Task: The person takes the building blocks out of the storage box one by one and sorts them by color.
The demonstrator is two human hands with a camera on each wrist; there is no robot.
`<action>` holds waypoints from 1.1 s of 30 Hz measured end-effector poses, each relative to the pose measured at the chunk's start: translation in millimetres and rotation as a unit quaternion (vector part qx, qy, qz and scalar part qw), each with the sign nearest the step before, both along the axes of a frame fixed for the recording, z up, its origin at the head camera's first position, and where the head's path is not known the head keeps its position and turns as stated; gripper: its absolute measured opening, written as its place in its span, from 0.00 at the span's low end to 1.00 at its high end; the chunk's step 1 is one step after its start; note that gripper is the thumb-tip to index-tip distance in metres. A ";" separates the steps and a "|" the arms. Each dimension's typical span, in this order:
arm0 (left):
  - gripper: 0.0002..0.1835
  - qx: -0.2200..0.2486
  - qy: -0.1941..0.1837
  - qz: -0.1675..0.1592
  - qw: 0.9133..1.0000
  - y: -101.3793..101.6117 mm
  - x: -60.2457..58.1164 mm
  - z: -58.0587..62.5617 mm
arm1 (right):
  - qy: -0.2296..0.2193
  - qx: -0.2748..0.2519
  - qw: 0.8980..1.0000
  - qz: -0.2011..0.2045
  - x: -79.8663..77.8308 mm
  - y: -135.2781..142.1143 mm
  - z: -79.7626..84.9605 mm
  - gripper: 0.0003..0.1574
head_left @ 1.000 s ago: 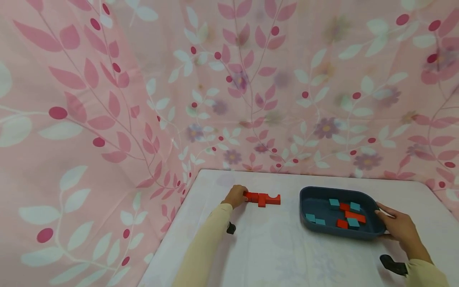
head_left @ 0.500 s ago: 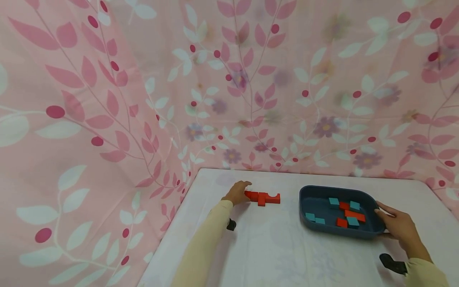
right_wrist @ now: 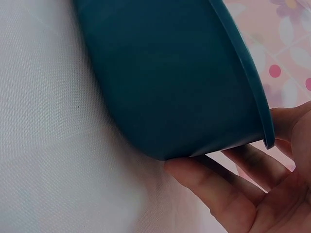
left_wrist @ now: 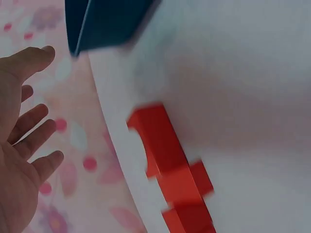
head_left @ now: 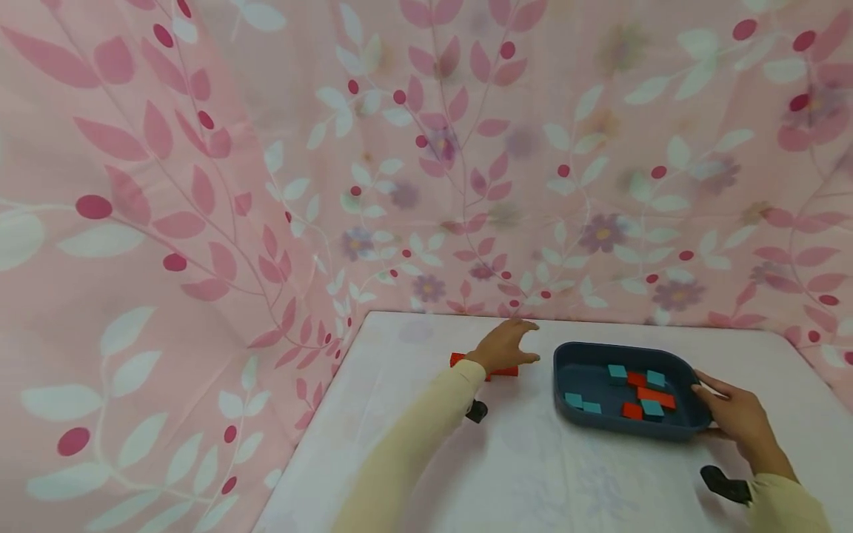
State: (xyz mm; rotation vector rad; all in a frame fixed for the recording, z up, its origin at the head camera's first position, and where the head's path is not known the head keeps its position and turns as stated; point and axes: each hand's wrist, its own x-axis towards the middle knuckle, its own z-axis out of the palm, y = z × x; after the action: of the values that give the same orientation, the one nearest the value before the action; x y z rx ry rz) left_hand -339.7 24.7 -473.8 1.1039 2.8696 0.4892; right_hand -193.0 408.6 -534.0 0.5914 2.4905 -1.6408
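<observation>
I saw the left hand (head_left: 503, 348) released, thumb and fingers spread, beside a row of red pieces (left_wrist: 163, 138) on the tabletop (head_left: 506, 474); in my head view it partly hid them. The right hand (head_left: 736, 418) was grasping the dark blue tray (head_left: 600, 423) by its nearest end, the tray lying between the two hands. Inside it, left of the right hand, I counted five teal blocks (head_left: 617, 374) and three red blocks (head_left: 656, 398).
</observation>
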 end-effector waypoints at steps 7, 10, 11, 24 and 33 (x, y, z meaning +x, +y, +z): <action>0.30 -0.029 0.032 -0.048 0.998 59.5 25.2 1.6 | -0.001 -0.018 1.000 0.006 0.5 -2.4 2.8 0.51; 0.30 -0.044 0.027 -0.056 0.997 78.8 34.1 2.4 | 0.002 -0.020 1.000 0.009 1.1 -2.1 2.5 0.52; 0.31 -0.049 0.024 -0.059 0.997 84.5 36.8 2.6 | 0.003 -0.021 1.000 0.010 1.3 -1.9 2.0 0.52; 0.32 -0.118 0.004 -0.087 0.989 138.6 62.2 -24.8 | 0.006 -0.018 1.000 0.008 5.1 -0.4 1.4 0.51; 0.26 -0.126 -0.032 -0.093 0.987 152.4 66.3 -41.0 | 0.010 -0.005 1.000 0.018 3.4 2.2 0.4 0.50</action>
State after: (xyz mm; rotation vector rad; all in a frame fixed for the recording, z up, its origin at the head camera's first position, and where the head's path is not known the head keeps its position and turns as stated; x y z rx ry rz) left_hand -273.5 177.1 -514.8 1.2656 2.6460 0.1455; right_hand -189.6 410.9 -533.6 0.5282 2.4909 -1.6529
